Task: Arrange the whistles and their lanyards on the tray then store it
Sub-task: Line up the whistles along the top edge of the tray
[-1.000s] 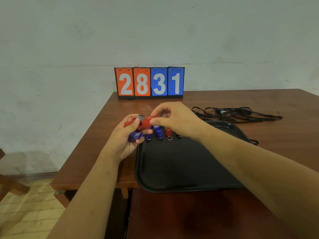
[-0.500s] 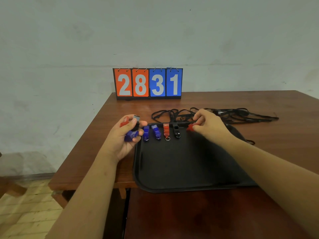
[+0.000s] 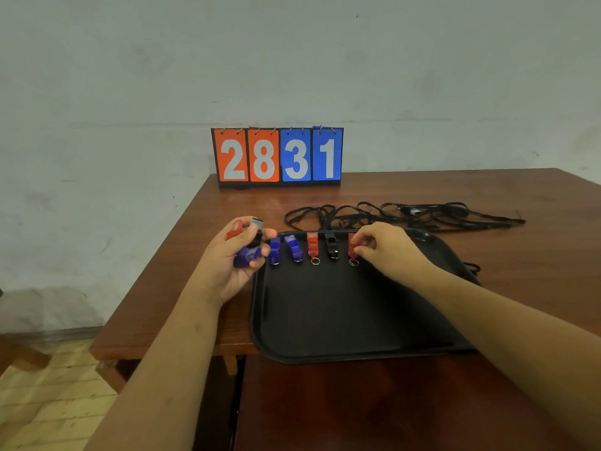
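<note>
Head view, right hand [image 3: 387, 249]: fingertips pinch a red whistle [image 3: 352, 246] at the far edge of the black tray [image 3: 341, 320], 5th in the row.
Left hand [image 3: 239, 258]: closed around several whistles [image 3: 247, 255].
Lanyards [image 3: 406, 214]: tangled on the table beyond the tray.
Advice: align ring toward you, spacing matching neighbours.
Writing: scoreboard [image 3: 277, 156] reads 2831.

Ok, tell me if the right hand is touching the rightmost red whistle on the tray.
Touching. The head view shows the right hand with fingertips pinched on the upper body of the rightmost red whistle, which lies on the black tray.
</note>
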`<state>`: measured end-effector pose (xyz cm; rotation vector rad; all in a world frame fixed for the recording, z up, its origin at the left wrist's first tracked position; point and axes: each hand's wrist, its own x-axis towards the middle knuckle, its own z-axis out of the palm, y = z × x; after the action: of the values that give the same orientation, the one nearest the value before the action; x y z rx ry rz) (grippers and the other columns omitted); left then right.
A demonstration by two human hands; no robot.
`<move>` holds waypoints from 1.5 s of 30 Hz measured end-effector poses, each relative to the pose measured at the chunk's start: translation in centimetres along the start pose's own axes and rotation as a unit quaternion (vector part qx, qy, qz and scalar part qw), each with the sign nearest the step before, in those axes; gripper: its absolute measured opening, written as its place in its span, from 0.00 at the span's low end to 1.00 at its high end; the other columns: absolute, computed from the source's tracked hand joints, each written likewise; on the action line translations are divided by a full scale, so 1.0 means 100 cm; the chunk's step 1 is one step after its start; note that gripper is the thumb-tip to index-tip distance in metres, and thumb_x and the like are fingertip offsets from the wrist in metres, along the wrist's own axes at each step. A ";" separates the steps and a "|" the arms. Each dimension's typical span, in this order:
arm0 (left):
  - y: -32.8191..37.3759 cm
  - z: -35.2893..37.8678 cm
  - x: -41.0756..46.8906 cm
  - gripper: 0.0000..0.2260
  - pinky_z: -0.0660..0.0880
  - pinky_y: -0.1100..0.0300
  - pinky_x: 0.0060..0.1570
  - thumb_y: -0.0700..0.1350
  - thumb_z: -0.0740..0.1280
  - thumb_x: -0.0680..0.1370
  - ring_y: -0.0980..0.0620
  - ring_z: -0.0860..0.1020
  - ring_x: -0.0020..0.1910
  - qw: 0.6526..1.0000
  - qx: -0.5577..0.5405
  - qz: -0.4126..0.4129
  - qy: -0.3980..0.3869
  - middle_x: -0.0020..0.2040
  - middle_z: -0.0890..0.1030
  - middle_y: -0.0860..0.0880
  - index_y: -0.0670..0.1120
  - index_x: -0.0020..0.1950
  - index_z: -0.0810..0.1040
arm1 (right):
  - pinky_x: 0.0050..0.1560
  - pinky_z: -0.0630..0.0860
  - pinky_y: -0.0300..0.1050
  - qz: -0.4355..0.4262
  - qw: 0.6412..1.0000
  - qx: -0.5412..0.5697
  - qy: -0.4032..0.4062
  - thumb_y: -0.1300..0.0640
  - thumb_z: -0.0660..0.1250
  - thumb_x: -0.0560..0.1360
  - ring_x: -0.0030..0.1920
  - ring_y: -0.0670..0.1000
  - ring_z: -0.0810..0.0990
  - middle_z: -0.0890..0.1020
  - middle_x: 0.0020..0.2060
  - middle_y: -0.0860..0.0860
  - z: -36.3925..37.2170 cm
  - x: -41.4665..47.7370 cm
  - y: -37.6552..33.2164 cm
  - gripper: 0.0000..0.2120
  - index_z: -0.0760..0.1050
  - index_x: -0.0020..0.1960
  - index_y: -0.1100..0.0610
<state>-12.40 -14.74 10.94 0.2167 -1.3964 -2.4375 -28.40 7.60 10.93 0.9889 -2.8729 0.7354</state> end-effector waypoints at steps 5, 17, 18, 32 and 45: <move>0.000 0.000 0.000 0.03 0.74 0.65 0.27 0.40 0.62 0.81 0.51 0.78 0.34 1.000 0.001 -0.002 0.002 0.44 0.82 0.42 0.44 0.54 0.74 | 0.53 0.74 0.38 -0.013 1.000 -0.003 -0.004 0.58 0.69 0.77 0.45 0.42 0.75 0.78 0.61 0.50 -0.003 0.003 -0.003 0.11 0.80 0.59 0.53; -0.002 -0.001 0.004 0.07 0.74 0.65 0.27 0.40 0.68 0.73 0.51 0.79 0.37 1.000 0.001 -0.011 0.016 0.48 0.78 0.42 0.45 0.51 0.78 | 0.47 0.77 0.36 -0.027 0.997 0.055 0.038 0.55 0.72 0.75 0.41 0.40 0.76 0.79 0.45 0.44 -0.014 0.007 -0.018 0.09 0.80 0.55 0.51; -0.002 -0.001 0.004 0.07 0.74 0.65 0.27 0.40 0.69 0.72 0.51 0.79 0.37 1.000 0.006 -0.013 0.016 0.48 0.78 0.42 0.45 0.49 0.79 | 0.47 0.76 0.35 -0.041 0.996 0.064 0.044 0.54 0.72 0.74 0.41 0.40 0.76 0.79 0.46 0.43 -0.017 0.006 -0.026 0.11 0.80 0.56 0.51; -0.005 -0.007 0.004 0.17 0.75 0.64 0.27 0.53 0.71 0.74 0.52 0.78 0.35 0.997 0.022 -0.012 -0.080 0.45 0.80 0.43 0.41 0.53 0.75 | 0.42 0.72 0.29 -0.190 0.967 0.167 -0.034 0.55 0.69 0.77 0.42 0.35 0.77 0.78 0.41 0.39 -0.014 -0.013 -0.122 0.05 0.80 0.52 0.51; -0.002 -0.007 0.007 0.16 0.68 0.68 0.22 0.53 0.61 0.81 0.54 0.71 0.29 0.998 -0.050 -0.040 0.017 0.33 0.70 0.48 0.45 0.39 0.72 | 0.33 0.75 0.41 0.159 0.950 0.267 0.022 0.53 0.63 0.81 0.35 0.49 0.76 0.80 0.45 0.54 -0.041 -0.003 0.006 0.07 0.77 0.54 0.53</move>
<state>-12.85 -15.46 10.48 0.2937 -1.2717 -2.5480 -29.08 9.97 14.26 0.5058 -2.8779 1.5971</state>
